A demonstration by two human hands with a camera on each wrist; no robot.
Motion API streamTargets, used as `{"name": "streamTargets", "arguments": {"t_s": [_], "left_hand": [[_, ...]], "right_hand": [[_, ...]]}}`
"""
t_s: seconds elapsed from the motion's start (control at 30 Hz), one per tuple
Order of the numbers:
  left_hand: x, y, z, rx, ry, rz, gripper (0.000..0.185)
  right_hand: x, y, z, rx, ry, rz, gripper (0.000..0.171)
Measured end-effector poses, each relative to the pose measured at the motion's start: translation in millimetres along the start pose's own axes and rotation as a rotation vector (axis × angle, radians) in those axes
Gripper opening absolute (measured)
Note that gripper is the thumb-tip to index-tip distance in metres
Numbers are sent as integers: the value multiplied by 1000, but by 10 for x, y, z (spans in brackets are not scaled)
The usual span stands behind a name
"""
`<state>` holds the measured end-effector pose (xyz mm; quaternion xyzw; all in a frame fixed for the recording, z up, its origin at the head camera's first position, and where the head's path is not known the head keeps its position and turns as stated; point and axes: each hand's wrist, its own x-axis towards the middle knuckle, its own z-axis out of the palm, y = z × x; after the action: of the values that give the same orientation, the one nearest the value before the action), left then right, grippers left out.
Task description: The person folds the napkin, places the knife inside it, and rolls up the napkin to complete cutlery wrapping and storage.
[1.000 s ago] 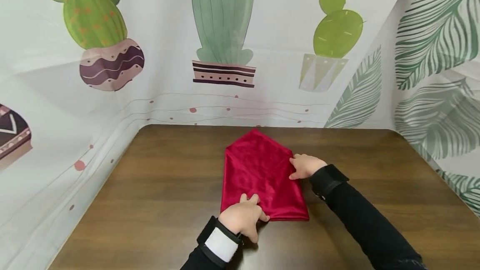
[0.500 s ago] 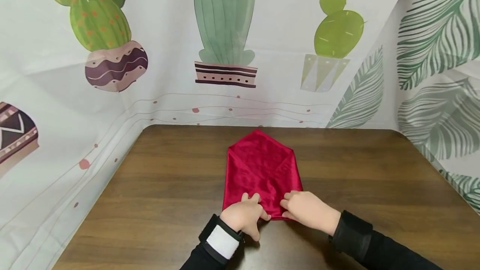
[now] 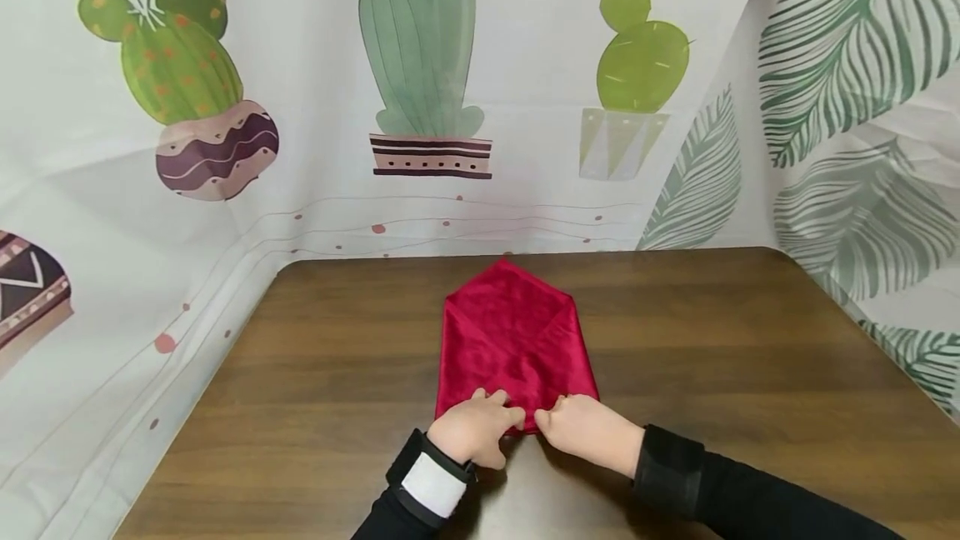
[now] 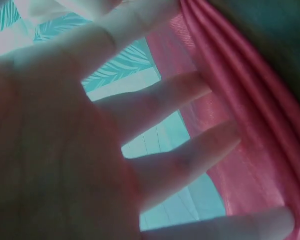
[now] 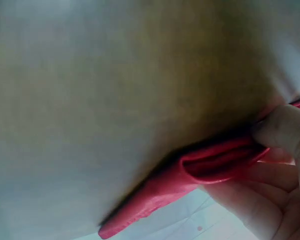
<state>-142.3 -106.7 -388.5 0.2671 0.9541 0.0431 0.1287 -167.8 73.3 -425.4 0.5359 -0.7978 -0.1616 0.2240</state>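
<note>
A shiny red cloth [image 3: 513, 340], folded flat in layers, lies on the wooden table with its pointed end at the back. My left hand [image 3: 474, 430] rests on its near edge; in the left wrist view the spread, nearly straight fingers reach the layered folds [image 4: 254, 115]. Right beside it, my right hand [image 3: 583, 430] pinches the same near edge. The right wrist view shows that thumb [image 5: 284, 127] on one side of the cloth's edge [image 5: 164, 192] and the fingers on the other, with a fold gaping next to them.
The brown wooden table [image 3: 337, 357] extends around the cloth on all sides. Behind it and on the left hangs a white curtain [image 3: 315, 107] printed with cacti; a leaf-patterned sheet [image 3: 862, 190] hangs at the right.
My right hand has come from the cloth's right side down to its near edge, then leftward toward my left hand, and now pinches it. The left hand has stayed on the near edge.
</note>
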Motion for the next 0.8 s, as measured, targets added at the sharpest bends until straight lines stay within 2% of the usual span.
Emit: {"name": "streamTargets", "arguments": {"t_s": [0.13, 0.2, 0.3, 0.43, 0.5, 0.57, 0.67, 0.8], "left_hand": [[-17, 9, 31, 32, -3, -35, 34], [-4, 12, 53, 89, 27, -41, 33], [41, 14, 98, 239, 138, -2, 28], [109, 24, 201, 535, 355, 92, 9], [141, 35, 255, 667, 453, 124, 8], [174, 51, 295, 746, 521, 139, 10], [230, 63, 340, 804, 572, 146, 9], [288, 51, 368, 827, 581, 165, 12]], "right_hand": [[67, -15, 2, 17, -43, -22, 17], [87, -8, 9, 21, -60, -25, 16], [99, 26, 18, 21, -70, -16, 15], [82, 94, 15, 30, -93, -16, 17], [70, 129, 6, 51, -99, -20, 19], [60, 160, 2, 58, -90, -21, 21], [46, 186, -3, 62, -66, -18, 22], [20, 175, -24, 51, -59, -19, 21]]}}
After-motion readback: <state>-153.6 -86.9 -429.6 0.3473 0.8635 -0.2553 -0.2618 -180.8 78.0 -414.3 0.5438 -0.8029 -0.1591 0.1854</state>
